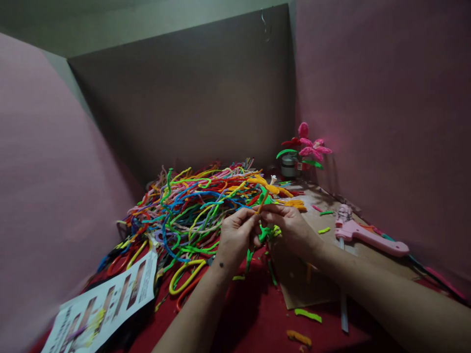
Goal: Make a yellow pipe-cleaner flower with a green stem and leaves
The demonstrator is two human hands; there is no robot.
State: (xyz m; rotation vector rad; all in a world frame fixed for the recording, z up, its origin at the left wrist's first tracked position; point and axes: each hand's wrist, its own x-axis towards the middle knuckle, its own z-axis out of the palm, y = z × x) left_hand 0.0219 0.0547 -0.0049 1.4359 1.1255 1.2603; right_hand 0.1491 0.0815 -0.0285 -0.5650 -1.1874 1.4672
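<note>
Both hands meet near the middle of the view, fingertips close together. My left hand pinches the lower end of a short orange-brown pipe cleaner. The fingers of my right hand are closed on the same piece, which stands up between the two hands. Behind and to the left of them lies a large tangled heap of colourful pipe cleaners. Bright green fuzzy pieces show just below and behind the fingertips.
Yellow-handled scissors lie left of my left wrist, near a printed sheet. A pink glue gun rests on brown cardboard at right. Pink fuzzy flowers stand at the back. Cut scraps lie in front.
</note>
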